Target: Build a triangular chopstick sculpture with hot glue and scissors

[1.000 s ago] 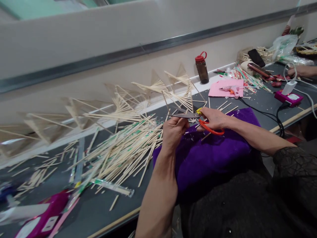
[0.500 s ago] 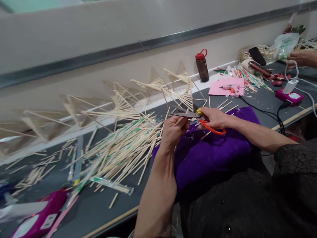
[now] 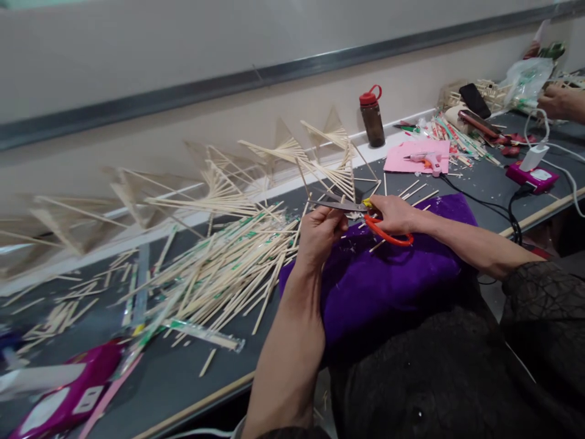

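My right hand (image 3: 393,214) grips a pair of scissors (image 3: 382,230) with orange and yellow handles. Their dark blades are parted and point left, over the fingertips of my left hand (image 3: 320,235). The left fingers are pinched together on a thin wooden stick (image 3: 342,200); only a short end of it shows by the blades, and the rest is hidden. Beneath both hands lies a purple cloth (image 3: 388,280) with small scraps on it. A large pile of wooden sticks (image 3: 237,262), some in clear wrappers, spreads left of my left hand.
Twisted stick structures (image 3: 283,149) stand along the wall. A brown bottle (image 3: 372,119) with a red lid is behind. A pink glue gun (image 3: 427,160) rests on pink paper (image 3: 395,160). Magenta power boxes (image 3: 532,178) sit at both sides. Another person's hand (image 3: 560,102) is far right.
The view has shifted slightly. The scissors stay at my left fingertips, with their orange handle loop swung a little lower relative to the blades. Both hands keep their hold.
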Demonstrator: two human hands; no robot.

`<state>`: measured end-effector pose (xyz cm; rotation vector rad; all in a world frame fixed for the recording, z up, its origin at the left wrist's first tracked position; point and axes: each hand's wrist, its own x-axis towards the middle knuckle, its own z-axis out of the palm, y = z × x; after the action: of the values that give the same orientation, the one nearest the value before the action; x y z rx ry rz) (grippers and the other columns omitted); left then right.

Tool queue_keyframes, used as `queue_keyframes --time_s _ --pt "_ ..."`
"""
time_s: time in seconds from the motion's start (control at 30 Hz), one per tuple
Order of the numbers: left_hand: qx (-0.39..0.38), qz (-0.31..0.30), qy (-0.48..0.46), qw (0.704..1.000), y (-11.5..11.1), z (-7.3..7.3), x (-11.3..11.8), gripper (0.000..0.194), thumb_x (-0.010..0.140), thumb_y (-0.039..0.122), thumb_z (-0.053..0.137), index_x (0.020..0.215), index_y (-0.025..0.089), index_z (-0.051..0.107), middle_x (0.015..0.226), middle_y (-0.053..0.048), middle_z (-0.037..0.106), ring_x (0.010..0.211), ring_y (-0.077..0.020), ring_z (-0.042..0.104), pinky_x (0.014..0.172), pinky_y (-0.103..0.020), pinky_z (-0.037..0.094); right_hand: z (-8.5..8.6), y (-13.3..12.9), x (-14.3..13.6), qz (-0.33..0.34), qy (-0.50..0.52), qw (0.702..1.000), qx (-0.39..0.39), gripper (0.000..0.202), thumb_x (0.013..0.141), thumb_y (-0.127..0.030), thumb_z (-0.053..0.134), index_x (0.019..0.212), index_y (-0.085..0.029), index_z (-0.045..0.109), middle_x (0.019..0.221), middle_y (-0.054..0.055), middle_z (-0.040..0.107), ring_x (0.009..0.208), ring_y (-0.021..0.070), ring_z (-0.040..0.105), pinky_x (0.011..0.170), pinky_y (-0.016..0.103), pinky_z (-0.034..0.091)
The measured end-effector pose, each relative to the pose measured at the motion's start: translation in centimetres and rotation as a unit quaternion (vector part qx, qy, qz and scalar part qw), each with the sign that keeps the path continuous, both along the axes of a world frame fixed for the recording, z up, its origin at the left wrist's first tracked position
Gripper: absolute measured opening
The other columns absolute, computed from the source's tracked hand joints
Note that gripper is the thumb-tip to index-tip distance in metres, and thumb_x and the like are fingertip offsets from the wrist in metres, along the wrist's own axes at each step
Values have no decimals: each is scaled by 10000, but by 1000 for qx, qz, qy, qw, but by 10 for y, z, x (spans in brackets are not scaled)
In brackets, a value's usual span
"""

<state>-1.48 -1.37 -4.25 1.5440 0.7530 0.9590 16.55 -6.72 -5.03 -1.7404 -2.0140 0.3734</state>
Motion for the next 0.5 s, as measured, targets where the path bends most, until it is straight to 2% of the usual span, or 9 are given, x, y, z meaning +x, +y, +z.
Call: queue_keyframes --time_s 0.07,0.2,0.27,0.33,0.5 --pt "0 7 1 1000 0 0 0 385 675 457 738 493 157 581 397 34 460 312 -31 286 330 -188 164 -1 1 0 -7 -11 1000 3 371 814 -420 577 1048 -134 608 911 82 674 735 171 557 625 272 324" --pt "-4 37 -4 999 0 0 0 231 628 357 757 628 161 633 554 0 620 372 -61 421 350 -188 264 -3 2 1 -17 -14 999 23 404 819 -463 579 1065 -144 605 951 77 687 784 185 588 643 268 343" --pt "5 55 -10 998 0 0 1 223 626 343 759 661 166 627 551 10 612 384 -65 427 360 -188 268 -4 3 2 -15 -9 999 31 414 819 -472 576 1080 -152 603 966 72 685 803 190 596 653 268 352" --pt "14 65 -15 998 0 -1 1 233 647 353 749 658 167 610 533 22 587 373 -50 373 362 -187 228 -6 3 3 -11 1 1000 28 449 806 -494 588 1105 -160 596 982 68 680 810 191 600 655 267 358" --pt "53 63 20 996 -2 -3 -1 289 730 373 688 566 168 566 466 50 466 384 -38 283 393 -202 195 -5 2 4 1 20 1000 11 564 744 -524 660 1172 -169 564 1033 71 665 851 210 608 696 283 397"
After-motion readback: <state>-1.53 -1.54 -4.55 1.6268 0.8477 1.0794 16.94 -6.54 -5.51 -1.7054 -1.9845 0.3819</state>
